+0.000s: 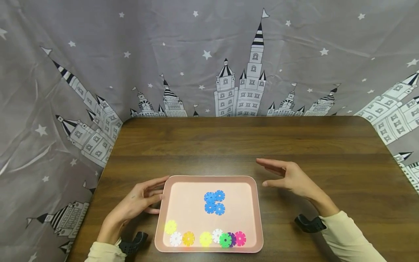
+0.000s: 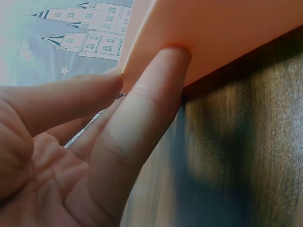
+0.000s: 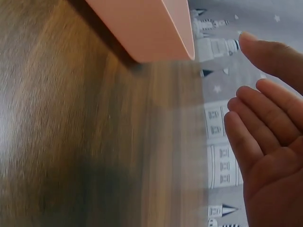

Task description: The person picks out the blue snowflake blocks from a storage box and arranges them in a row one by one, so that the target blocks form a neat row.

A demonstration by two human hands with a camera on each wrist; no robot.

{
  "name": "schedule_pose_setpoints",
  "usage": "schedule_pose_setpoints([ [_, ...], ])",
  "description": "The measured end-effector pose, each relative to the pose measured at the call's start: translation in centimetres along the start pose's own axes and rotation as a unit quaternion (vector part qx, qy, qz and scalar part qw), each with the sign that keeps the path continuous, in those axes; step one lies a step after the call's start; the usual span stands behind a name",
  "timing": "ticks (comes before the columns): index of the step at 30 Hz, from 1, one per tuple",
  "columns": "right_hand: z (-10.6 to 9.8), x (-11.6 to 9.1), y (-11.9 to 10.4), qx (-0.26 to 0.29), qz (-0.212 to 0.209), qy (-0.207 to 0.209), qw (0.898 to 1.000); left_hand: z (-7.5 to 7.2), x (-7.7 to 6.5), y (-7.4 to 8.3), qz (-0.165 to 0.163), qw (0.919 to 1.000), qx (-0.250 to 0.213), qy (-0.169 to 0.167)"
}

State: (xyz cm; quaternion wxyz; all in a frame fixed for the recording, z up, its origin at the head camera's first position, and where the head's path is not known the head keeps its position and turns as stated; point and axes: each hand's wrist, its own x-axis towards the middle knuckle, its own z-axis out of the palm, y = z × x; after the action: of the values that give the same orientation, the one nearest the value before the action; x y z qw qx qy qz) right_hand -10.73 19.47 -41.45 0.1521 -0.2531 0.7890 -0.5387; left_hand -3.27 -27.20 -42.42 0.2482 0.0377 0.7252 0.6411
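Grey curtain (image 1: 183, 43) with castles and stars hangs behind a brown bench (image 1: 229, 145). Left hand (image 1: 139, 200), fingers spread, touches the left end of a pink tray (image 1: 186, 203). Right hand (image 1: 289, 178), thumb and fingers apart, hovers just beside the tray's right end. Both wrists wear black bands (image 1: 310, 223). Between the hands, the tray holds overlapping blue discs (image 1: 219, 209) near its middle; yellow, white, orange and pink discs (image 1: 188, 238) line its near side, where a green disc (image 1: 225, 240) partly covers a purple one (image 1: 233, 239).
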Motion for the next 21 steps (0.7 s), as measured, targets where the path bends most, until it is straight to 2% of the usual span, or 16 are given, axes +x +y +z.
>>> schedule_pose_setpoints([
  [11,2.0,1.5,-0.8,0.006,-0.002,-0.044,0.999,-0.1,0.0,0.0,0.002,1.0000,0.002,-0.002],
  [21,3.4,2.7,-1.3,-0.046,0.008,-0.070,0.996,-0.3,0.1,-0.2,0.003,1.0000,-0.001,-0.005],
])
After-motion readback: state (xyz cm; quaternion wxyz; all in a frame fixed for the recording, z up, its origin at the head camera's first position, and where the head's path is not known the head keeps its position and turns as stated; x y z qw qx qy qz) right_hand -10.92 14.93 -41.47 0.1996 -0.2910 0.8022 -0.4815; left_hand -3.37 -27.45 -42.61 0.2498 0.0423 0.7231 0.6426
